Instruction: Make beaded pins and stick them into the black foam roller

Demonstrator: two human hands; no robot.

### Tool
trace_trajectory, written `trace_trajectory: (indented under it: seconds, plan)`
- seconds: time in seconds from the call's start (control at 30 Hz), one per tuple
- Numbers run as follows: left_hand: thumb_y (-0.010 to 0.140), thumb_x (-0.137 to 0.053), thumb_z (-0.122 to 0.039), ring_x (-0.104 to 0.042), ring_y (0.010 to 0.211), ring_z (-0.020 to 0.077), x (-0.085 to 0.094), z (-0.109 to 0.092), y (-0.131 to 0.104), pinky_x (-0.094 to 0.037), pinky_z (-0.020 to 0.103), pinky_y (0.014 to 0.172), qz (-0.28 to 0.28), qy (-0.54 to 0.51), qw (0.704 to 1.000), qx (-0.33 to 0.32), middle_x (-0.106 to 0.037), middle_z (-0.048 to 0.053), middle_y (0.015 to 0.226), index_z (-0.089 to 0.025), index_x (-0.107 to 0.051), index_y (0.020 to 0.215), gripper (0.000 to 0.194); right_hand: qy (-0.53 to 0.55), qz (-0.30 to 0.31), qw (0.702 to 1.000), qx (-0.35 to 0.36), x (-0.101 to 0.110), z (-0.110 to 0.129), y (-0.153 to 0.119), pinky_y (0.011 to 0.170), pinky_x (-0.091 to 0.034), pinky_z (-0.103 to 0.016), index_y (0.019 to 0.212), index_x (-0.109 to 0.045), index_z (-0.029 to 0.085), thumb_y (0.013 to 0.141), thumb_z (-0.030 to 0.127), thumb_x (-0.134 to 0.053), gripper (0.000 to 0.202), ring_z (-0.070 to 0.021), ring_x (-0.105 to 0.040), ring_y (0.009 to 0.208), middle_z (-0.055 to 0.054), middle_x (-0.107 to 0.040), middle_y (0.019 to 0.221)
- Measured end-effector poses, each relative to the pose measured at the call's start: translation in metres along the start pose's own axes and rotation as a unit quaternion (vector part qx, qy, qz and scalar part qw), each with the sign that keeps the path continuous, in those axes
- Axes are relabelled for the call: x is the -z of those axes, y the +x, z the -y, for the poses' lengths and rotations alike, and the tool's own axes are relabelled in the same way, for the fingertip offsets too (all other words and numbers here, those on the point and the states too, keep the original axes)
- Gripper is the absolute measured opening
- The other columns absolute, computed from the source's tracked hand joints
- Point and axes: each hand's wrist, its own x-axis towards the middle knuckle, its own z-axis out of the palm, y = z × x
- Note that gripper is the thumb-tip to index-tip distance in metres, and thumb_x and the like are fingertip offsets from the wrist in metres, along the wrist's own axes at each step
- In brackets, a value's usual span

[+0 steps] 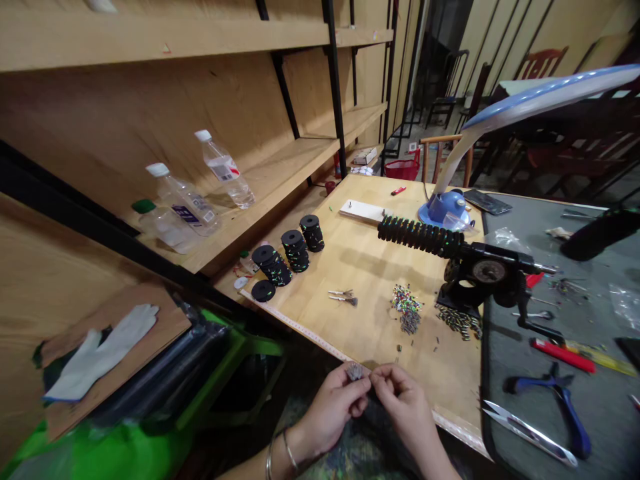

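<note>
Table (370,267): pale wood, running alongside a shelf (295,163); a dark mat (505,353) is covering the right side.
Left hand (331,412): curling at the near edge, gripping a grey bundle (355,371) between thumb and fingers.
Right hand (407,400): pinching just beside it; whatever is between the fingertips is too small to tell.
Coloured pile (406,299): lying loose beyond the right hand, well apart from the bundle.
Discs (273,265): standing in stacks near the table's left edge.
Drop risk: bundle could be spilling past the edge if the left grip is slackening or the right fingers are tugging.
Scatter risk: a reaching forearm could be sweeping the pile apart.
Topple risk: a bumped table could be tipping the stacks.
</note>
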Motion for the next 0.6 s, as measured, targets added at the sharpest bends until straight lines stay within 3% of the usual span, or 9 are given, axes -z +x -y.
trace_trajectory:
  seconds: [0.33, 0.6]
  plan:
    - [0.071, -0.071, -0.042, -0.035, 0.048, 0.0065, -0.008, -0.005, 0.001, -0.021, 0.022, 0.045, 0.004, 0.085, 0.996, -0.038, -0.043, -0.008, 0.053, -0.018, -0.047, 0.071, 0.035, 0.116, -0.037, 0.991, -0.048, -0.006, -0.003, 0.004, 0.044, -0.026, -0.021, 0.058, -0.055, 0.020, 0.058, 0.043, -0.075, 0.030, -0.0077, -0.028, 0.042, 0.011, -0.034, 0.044]
    - [0.070, -0.070, -0.042, -0.034, 0.047, 0.0067, -0.014, -0.006, -0.001, -0.023, 0.022, 0.046, 0.012, 0.104, 0.994, -0.044, -0.042, -0.009, 0.053, -0.018, -0.047, 0.071, 0.033, 0.235, -0.027, 0.968, -0.087, -0.004, -0.002, 0.000, 0.047, -0.031, -0.019, 0.071, -0.053, 0.020, 0.066, 0.040, -0.074, 0.030, -0.0090, -0.039, 0.049, 0.006, -0.049, 0.058]
